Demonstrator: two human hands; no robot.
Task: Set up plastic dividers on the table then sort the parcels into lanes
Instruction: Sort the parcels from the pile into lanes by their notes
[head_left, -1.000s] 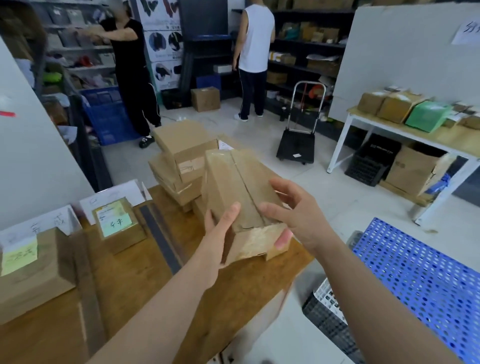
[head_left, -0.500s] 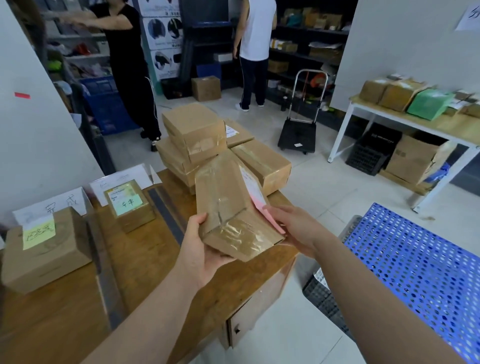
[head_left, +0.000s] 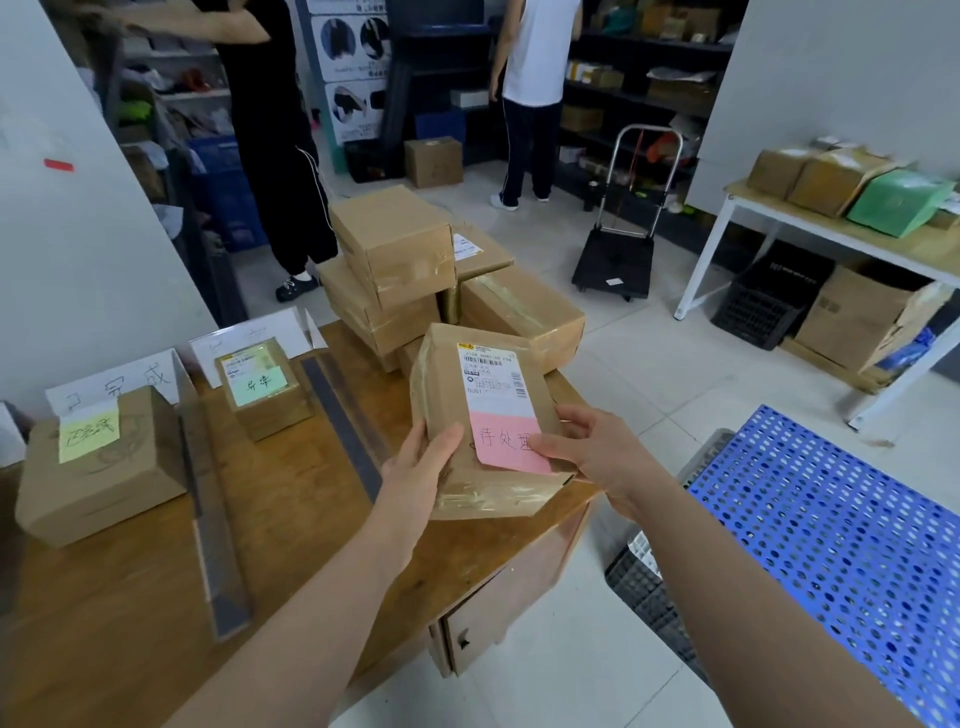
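Both my hands hold a taped brown parcel (head_left: 483, 384) over the right end of the wooden table (head_left: 130, 613). It faces up with a white shipping label and a pink note. My left hand (head_left: 421, 467) grips its left side; my right hand (head_left: 587, 452) grips its right edge, thumb on the pink note. Two dark plastic dividers (head_left: 213, 525) (head_left: 340, 415) lie on the table. A parcel with a yellow note (head_left: 98, 462) sits left of the first divider. A smaller parcel with a green note (head_left: 262, 387) sits between the two.
A stack of several brown parcels (head_left: 395, 260) stands on the table's far right corner. White paper signs (head_left: 114, 387) stand behind the lanes. A blue perforated crate (head_left: 841, 530) is at my right. Two people stand at shelves beyond, near a folding trolley (head_left: 618, 260).
The parcel has turned in my hands so its labelled face with the pink note points up. It has come lower and nearer to me over the table's right end.
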